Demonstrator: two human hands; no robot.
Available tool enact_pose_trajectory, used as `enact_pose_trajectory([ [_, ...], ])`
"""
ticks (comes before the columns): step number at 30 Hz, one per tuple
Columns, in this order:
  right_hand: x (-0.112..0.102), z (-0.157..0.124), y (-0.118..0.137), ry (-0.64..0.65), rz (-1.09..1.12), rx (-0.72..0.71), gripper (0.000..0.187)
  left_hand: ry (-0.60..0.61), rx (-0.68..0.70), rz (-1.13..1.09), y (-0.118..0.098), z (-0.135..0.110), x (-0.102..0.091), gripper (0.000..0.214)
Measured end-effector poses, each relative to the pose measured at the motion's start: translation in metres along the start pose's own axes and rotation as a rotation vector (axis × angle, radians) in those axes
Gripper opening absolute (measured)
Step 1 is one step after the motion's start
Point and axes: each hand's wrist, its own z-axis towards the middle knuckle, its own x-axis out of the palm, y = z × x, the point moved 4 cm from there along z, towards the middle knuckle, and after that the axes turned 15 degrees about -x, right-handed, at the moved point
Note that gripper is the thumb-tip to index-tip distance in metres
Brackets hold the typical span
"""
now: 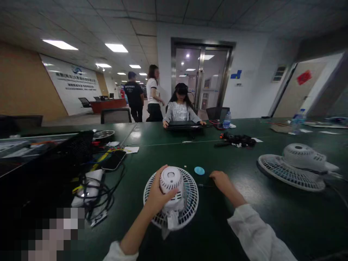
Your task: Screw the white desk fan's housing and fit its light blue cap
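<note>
2 white plastic round-grilled fans, face-down on glossy green table [244, 224]. Left hand [157, 196] clasps near fan [190, 203] by its domed motor housing. Right hand [221, 181] just right of it, fingers curled, grip can't tell. 1 flat blue disc [199, 170] just behind; 2nd fan [296, 167] well right.

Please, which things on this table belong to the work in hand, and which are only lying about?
In hand: white fan, held by left hand; probably blue disc near right hand.
Lying about: second fan, phone, cables, water bottle.
</note>
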Motion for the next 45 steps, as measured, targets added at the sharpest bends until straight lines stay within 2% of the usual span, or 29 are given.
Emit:
enact_pose_trajectory([
  [9,-0.014,-0.008,0.012,-0.064,-0.018,0.080,0.032,-0.043,0.084,0.034,-0.001,-0.003,-0.003,0.072],
  [11,-0.023,-0.009,0.019,-0.180,0.058,0.069,0.028,-0.047,0.084,0.042,-0.002,-0.004,-0.004,0.072],
  [13,-0.039,-0.011,0.033,-0.419,0.288,0.015,0.020,-0.046,0.070,0.042,-0.003,-0.005,-0.004,0.072],
  [15,-0.056,-0.014,0.055,-0.657,0.646,-0.075,0.011,-0.053,0.066,0.037,-0.004,-0.006,-0.005,0.072],
  [17,-0.072,-0.014,0.087,-0.731,0.956,-0.231,0.014,-0.064,0.076,0.035,-0.006,-0.006,-0.005,0.072],
  [20,-0.093,-0.014,0.136,-0.692,1.104,-0.480,0.010,-0.068,0.094,0.032,-0.007,-0.006,-0.005,0.072],
  [22,-0.102,-0.013,0.158,-0.647,1.061,-0.570,0.003,-0.053,0.096,0.024,-0.007,-0.006,-0.004,0.072],
  [24,-0.105,-0.010,0.169,-0.593,1.001,-0.599,0.003,-0.032,0.098,0.013,-0.008,-0.006,-0.004,0.071],
  [30,-0.107,-0.004,0.172,-0.396,0.979,-0.546,0.008,0.010,0.086,-0.025,-0.006,-0.005,-0.002,0.073],
  [39,-0.121,0.007,0.178,-0.146,0.966,-0.458,0.010,0.009,0.071,-0.025,-0.006,-0.007,-0.001,0.073],
  [43,-0.128,0.009,0.181,-0.042,0.912,-0.470,0.010,0.002,0.073,0.008,-0.005,-0.006,-0.002,0.073],
  [45,-0.134,0.008,0.183,0.000,0.853,-0.526,0.011,-0.002,0.070,0.012,-0.005,-0.007,-0.002,0.073],
])
